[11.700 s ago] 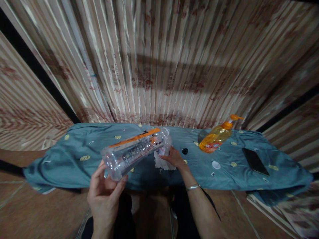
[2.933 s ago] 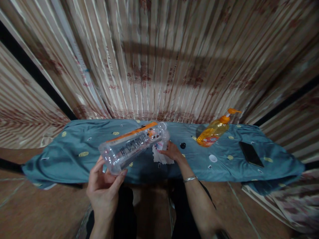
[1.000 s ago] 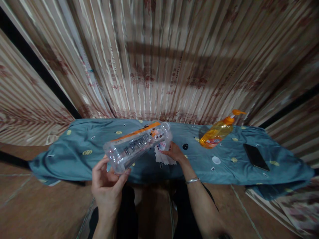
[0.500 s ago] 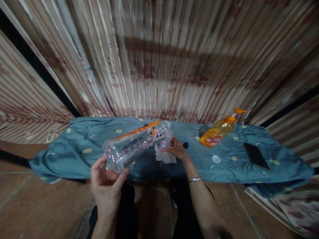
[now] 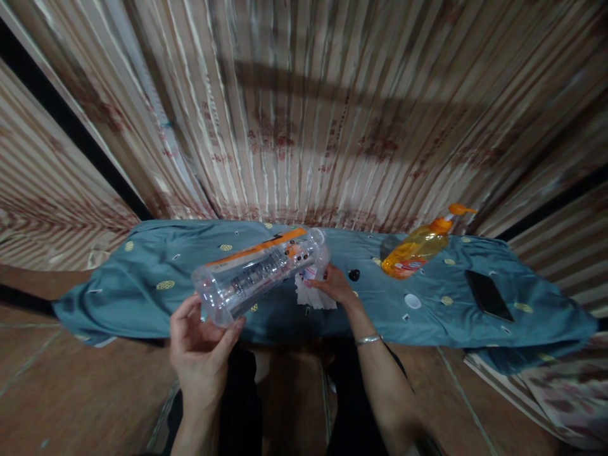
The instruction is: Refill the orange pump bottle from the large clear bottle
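Note:
A clear plastic bottle (image 5: 256, 275) with an orange strip and dark print on its side is held at a slant above the cloth. My left hand (image 5: 204, 345) grips its base end between thumb and fingers, and its neck end points up to the right. By the bottle's shoulder, my right hand (image 5: 337, 285) is closed on a white tissue (image 5: 316, 297) with ragged edges and some pink and blue print. The tissue hangs at the bottle's underside; whether it presses on the plastic is hidden. A silver bangle circles the right wrist.
A teal patterned cloth (image 5: 109, 297) covers the low table. To the right stand an orange pump bottle (image 5: 413, 252), a small black object (image 5: 354, 275), a white disc (image 5: 412, 301) and a black phone (image 5: 488, 295). Striped curtains (image 5: 294, 126) hang behind; dark poles flank them.
Both hands keep their holds. The bottle's base end and my left hand have shifted very slightly left; the tissue stays beside the bottle's shoulder.

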### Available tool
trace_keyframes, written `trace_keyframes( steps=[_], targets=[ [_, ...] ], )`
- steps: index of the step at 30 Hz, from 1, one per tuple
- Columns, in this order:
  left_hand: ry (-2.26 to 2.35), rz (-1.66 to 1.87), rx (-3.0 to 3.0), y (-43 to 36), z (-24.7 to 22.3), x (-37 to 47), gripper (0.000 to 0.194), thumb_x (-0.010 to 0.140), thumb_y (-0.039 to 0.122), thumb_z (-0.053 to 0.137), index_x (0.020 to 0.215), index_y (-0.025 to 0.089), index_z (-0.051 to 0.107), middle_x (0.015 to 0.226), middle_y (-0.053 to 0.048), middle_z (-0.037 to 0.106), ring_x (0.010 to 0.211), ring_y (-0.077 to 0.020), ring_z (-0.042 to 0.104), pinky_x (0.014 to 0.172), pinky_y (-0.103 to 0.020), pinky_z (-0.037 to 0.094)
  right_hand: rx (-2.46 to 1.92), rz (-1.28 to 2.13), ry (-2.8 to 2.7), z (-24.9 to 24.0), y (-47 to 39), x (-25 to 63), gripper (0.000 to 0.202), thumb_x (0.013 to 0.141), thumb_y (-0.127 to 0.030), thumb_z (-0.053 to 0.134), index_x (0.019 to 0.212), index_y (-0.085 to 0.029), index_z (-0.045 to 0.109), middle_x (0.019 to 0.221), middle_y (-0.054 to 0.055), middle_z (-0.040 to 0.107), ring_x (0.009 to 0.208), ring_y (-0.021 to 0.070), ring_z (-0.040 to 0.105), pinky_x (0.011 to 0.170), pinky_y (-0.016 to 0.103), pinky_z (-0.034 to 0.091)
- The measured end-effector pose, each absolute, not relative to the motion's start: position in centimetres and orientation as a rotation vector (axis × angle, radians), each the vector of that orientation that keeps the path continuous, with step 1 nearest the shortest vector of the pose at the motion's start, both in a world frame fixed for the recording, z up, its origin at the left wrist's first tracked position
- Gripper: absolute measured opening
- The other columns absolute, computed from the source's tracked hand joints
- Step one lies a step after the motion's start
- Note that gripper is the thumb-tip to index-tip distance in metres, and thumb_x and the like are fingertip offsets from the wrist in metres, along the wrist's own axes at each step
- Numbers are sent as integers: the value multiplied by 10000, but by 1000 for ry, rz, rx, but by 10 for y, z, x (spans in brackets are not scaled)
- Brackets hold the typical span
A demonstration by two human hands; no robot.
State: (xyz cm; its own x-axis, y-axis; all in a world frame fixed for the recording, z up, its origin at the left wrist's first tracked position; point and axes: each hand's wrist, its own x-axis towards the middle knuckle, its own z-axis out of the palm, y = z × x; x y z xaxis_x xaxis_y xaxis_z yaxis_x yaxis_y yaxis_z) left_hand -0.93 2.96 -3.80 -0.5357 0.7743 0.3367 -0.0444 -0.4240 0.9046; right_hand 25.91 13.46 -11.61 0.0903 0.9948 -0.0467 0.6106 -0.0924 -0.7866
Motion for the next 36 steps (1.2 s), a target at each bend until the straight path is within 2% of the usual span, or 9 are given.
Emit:
trace_keyframes(
  steps=[5, 14, 21, 25, 32, 36],
  targets=[
    [1282, 1997, 1089, 31, -42, -14, 720, 521, 298, 999, 1139, 214, 640, 1091, -54, 719, 886, -199, 716, 734, -290, 605, -1759, 787, -1610, -117, 133, 257, 453, 767, -379, 889, 1143, -208, 701, 1074, 72, 797, 1007, 291, 756, 903, 400, 585],
    [1237, 1973, 1064, 31, -44, -17, 672, 542, 268, 996, 1128, 209, 672, 1033, -43, 740, 818, -181, 725, 671, -252, 596, -1782, 763, -1615, -112, 133, 254, 422, 760, -355, 897, 1116, -219, 717, 1047, 66, 806, 1005, 304, 764, 885, 407, 595],
    [1226, 1976, 1000, 32, -48, -18, 654, 524, 267, 1004, 1110, 212, 718, 980, -36, 743, 863, -195, 733, 744, -271, 615, -1733, 803, -1586, -115, 131, 255, 508, 752, -349, 901, 1202, -223, 699, 1144, 77, 806, 1075, 303, 760, 944, 433, 593],
    [1209, 1977, 984, 33, -51, -22, 641, 526, 227, 1003, 1115, 205, 751, 977, -28, 748, 887, -181, 734, 762, -237, 607, -1755, 827, -1584, -113, 129, 253, 535, 751, -333, 905, 1223, -199, 690, 1161, 107, 801, 1073, 311, 767, 951, 430, 592],
    [1258, 1945, 890, 34, -54, -25, 636, 481, 244, 1015, 1057, 193, 749, 982, -21, 761, 829, -169, 728, 704, -214, 599, -1816, 813, -1581, -110, 128, 250, 508, 769, -349, 881, 1208, -182, 689, 1137, 127, 800, 1066, 328, 768, 938, 442, 598],
    [1312, 1904, 830, 32, -56, -28, 701, 445, 264, 1024, 1085, 186, 750, 981, -26, 771, 786, -175, 722, 658, -226, 593, -1764, 791, -1567, -114, 128, 250, 483, 761, -327, 863, 1197, -204, 695, 1082, 88, 810, 1027, 313, 773, 936, 453, 606]
  ],
)
